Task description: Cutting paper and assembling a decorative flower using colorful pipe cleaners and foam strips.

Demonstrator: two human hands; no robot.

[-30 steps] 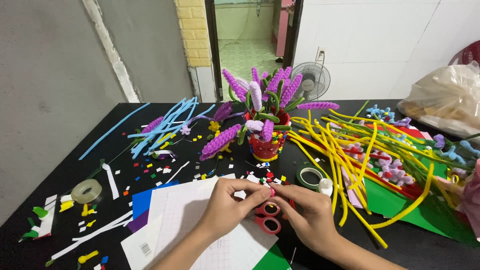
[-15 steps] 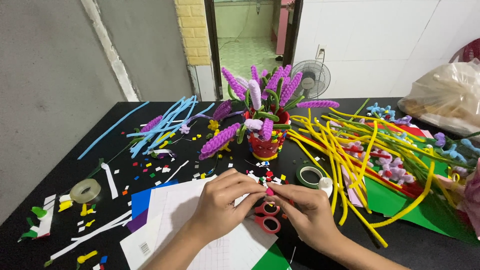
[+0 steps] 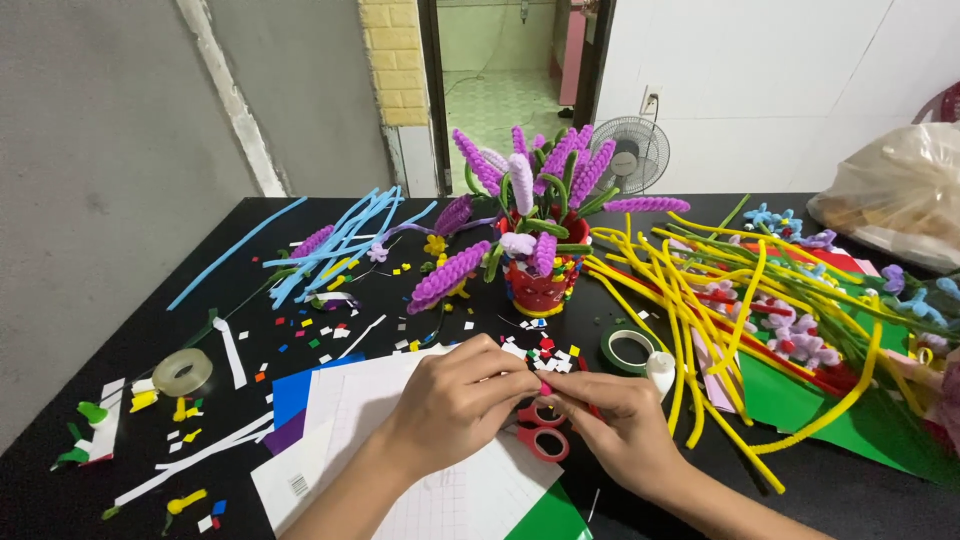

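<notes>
A home craft corner: a black table point(image 3: 120, 330) strewn with pipe cleaners point(image 3: 700, 290) and paper scraps, a doorway point(image 3: 505, 80) at upper centre, a floor fan point(image 3: 635, 155) beside it.

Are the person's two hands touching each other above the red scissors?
Touching. The head view shows the left hand and right hand meeting at the fingertips, with no gap, just above the red scissors.

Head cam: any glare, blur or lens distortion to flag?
Head view: even soft light, sharp focus on both hands, left hand and right hand; mild sheen on the black table; wide-angle bowing of the door frame; bright doorway, not blown out.
</notes>
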